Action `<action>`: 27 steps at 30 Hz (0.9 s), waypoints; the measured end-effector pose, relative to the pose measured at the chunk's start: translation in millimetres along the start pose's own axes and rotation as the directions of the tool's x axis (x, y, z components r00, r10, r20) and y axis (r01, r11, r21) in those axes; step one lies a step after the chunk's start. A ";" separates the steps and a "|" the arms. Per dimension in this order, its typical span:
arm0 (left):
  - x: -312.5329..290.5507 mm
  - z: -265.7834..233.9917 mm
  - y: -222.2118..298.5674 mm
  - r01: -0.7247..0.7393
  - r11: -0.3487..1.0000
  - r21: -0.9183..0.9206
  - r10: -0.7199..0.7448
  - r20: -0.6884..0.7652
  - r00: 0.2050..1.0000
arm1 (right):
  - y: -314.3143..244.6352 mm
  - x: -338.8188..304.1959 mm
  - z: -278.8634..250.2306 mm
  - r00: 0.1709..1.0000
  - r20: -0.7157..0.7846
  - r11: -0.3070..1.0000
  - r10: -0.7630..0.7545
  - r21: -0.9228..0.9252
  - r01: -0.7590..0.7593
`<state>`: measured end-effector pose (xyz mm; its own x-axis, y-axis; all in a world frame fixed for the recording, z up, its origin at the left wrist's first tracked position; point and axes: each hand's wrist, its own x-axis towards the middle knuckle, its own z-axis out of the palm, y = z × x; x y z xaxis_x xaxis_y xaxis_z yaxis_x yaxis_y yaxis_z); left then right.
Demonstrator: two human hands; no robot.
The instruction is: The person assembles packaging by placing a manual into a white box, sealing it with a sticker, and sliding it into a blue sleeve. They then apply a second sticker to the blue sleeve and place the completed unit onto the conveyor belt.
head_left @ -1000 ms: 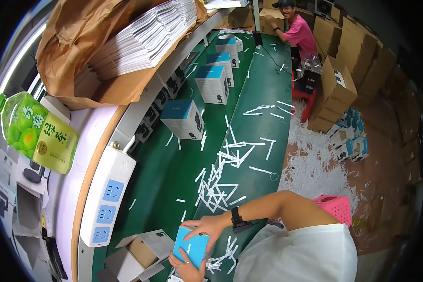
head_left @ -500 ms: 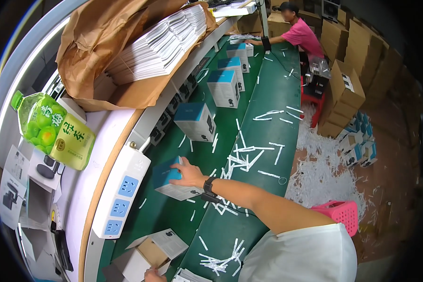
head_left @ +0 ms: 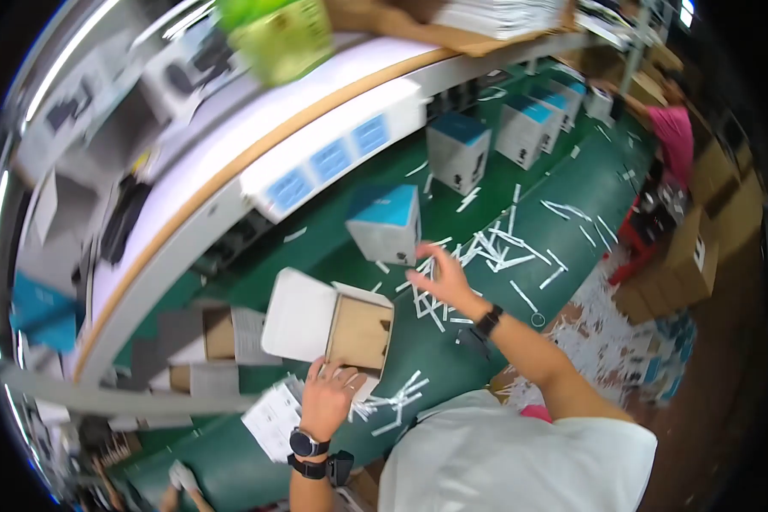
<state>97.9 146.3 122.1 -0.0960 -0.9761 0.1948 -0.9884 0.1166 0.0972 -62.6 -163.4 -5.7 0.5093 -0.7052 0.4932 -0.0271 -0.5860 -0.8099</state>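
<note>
A busy green worktop (head_left: 452, 375), strewn with white strips (head_left: 531, 253)!
Blue-topped boxes (head_left: 384, 220) stand in a row running off to the right, an open white box (head_left: 299, 311) sits nearer, more open boxes (head_left: 252, 333) crowd to its left, and printed sheets (head_left: 273, 421) lie near the front edge.

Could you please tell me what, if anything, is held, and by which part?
The right hand holds nothing. The left hand has fingers on the open box at its near edge; whether it grips cannot be told.
</note>
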 end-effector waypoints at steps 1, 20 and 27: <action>-7.6 -3.0 6.8 0.016 1.000 0.013 -0.016 0.000 1.000 | -32.1 -19.9 -4.8 0.821 0.402 0.853 0.405 0.158 -0.498; -218.7 167.7 -9.4 0.960 0.144 0.240 -0.976 -0.123 0.177 | -109.0 -99.3 26.4 0.961 0.235 0.989 0.146 -0.016 -0.146; -237.2 170.4 -17.7 0.940 0.237 -0.244 -0.953 -0.248 0.175 | -63.8 -163.2 -10.0 0.405 0.566 0.313 0.718 0.257 -0.914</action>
<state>118.1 344.5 -92.1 0.9541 -0.2369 0.1834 -0.2954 -0.8457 0.4445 -152.5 -15.0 -31.3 0.6734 -0.4809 -0.5615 -0.2527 0.5641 -0.7861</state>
